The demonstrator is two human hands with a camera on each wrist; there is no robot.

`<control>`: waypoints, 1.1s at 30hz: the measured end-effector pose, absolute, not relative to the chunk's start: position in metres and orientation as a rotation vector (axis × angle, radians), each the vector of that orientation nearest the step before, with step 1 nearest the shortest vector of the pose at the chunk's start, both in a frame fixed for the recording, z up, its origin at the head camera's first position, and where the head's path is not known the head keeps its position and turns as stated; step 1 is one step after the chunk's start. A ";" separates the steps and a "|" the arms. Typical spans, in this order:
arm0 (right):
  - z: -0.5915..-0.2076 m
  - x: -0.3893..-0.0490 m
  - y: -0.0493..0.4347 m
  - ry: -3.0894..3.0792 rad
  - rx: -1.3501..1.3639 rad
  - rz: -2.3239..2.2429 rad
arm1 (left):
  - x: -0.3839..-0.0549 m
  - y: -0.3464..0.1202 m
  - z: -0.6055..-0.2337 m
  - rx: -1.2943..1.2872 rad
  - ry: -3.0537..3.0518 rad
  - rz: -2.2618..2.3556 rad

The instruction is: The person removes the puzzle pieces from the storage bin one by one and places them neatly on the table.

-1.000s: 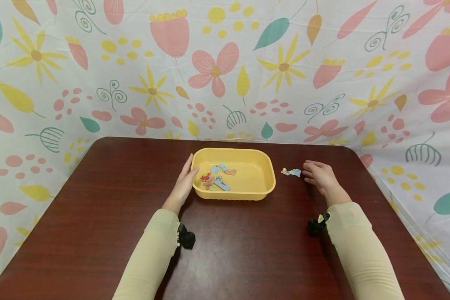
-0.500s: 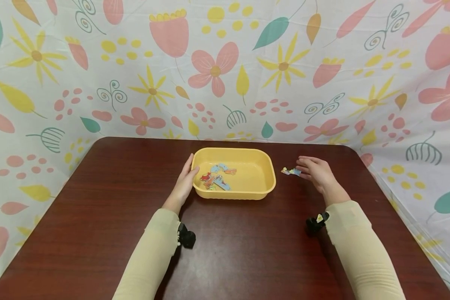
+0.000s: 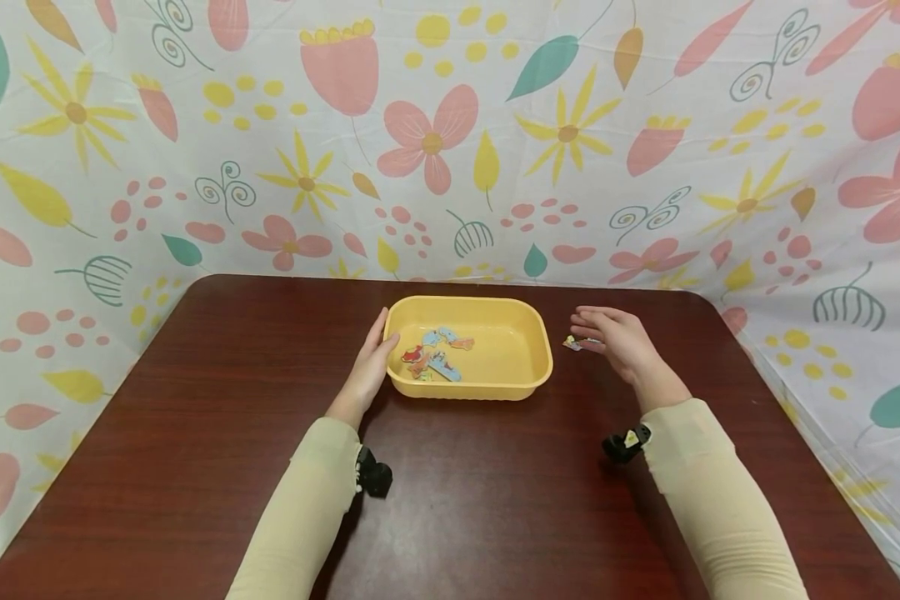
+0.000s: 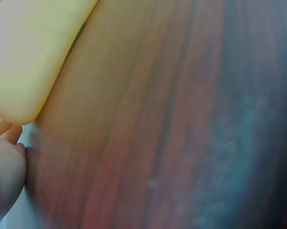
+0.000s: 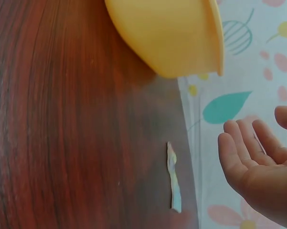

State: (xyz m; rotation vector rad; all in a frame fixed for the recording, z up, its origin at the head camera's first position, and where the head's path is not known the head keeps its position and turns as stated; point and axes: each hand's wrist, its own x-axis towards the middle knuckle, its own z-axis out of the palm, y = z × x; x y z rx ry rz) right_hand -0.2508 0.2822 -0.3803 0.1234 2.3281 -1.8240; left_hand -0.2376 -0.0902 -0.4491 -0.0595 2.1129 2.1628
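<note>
A yellow plastic basin [image 3: 510,388] stands near the table's far side. My left hand [image 3: 362,379] holds its left end, thumb over the rim and fingers along the outer wall. Inside, to the left, lie several flat cutout pieces: a blue one [image 3: 444,367], a red one [image 3: 412,355] and an orange one [image 3: 462,342] among them. To the right of the basin my right hand [image 3: 630,350] hovers, fingers extended and nothing held. Below it a small colourful flat piece [image 3: 572,342] lies on the table, partly hidden by the fingers; the right wrist view shows it as a narrow strip [image 5: 173,176].
The dark wood-grain table [image 3: 195,433] runs back to a white cloth [image 3: 495,192] printed with flowers and leaves, which hangs behind and along the sides. Black wrist cameras [image 3: 375,477] sit at both sleeve cuffs.
My right hand has moved left over the colourful piece beside the basin and now covers more of it. The left hand and the basin have stayed in place.
</note>
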 end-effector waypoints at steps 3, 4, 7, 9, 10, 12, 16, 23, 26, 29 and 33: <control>-0.379 -0.250 0.279 2.311 0.088 -1.844 | -0.238 -0.090 -0.450 -0.065 2.114 2.156; -0.378 -0.250 0.278 2.298 0.079 -1.857 | -0.238 -0.090 -0.450 -0.073 2.115 2.150; -0.376 -0.250 0.274 2.257 0.051 -1.898 | -0.237 -0.091 -0.448 -0.077 2.098 2.137; -0.376 -0.250 0.272 2.227 0.034 -1.928 | -0.235 -0.092 -0.444 -0.081 2.070 2.141; -0.375 -0.250 0.270 2.211 0.029 -1.942 | -0.234 -0.092 -0.441 -0.079 2.061 2.141; -0.374 -0.250 0.267 2.194 0.017 -1.956 | -0.230 -0.092 -0.435 -0.079 2.042 2.144; -0.372 -0.249 0.260 2.197 0.000 -1.944 | -0.223 -0.091 -0.424 -0.057 2.060 2.121; -0.368 -0.250 0.246 2.217 -0.024 -1.907 | -0.220 -0.090 -0.421 -0.054 2.078 2.113; -0.367 -0.250 0.240 2.212 -0.035 -1.891 | -0.221 -0.090 -0.422 -0.058 2.074 2.121; -0.366 -0.251 0.235 2.205 -0.040 -1.879 | -0.227 -0.091 -0.431 -0.071 2.075 2.135; -0.367 -0.252 0.229 2.186 -0.061 -1.887 | -0.235 -0.091 -0.447 -0.066 2.105 2.145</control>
